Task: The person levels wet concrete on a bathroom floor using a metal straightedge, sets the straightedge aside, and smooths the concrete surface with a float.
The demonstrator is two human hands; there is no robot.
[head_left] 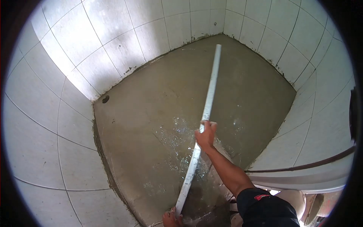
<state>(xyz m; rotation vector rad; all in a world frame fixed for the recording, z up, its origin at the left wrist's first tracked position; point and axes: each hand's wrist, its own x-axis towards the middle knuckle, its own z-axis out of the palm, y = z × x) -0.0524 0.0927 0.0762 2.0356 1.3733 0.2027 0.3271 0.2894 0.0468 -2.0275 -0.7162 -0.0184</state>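
A long, pale straightedge bar lies across the wet grey mortar floor, running from the bottom of the view up toward the far corner. Around the middle of the bar, my right hand has its fingers wrapped over the edge. My left hand grips the near end at the bottom of the view, partly cut off by the frame. Glossy, watery patches shine on the mortar beside the bar's middle.
White tiled walls enclose the floor, with mortar smears along their bottom edges. A round drain hole sits in the left corner. At lower right are a pale curved ledge and my knee. A dark object hangs at the right edge.
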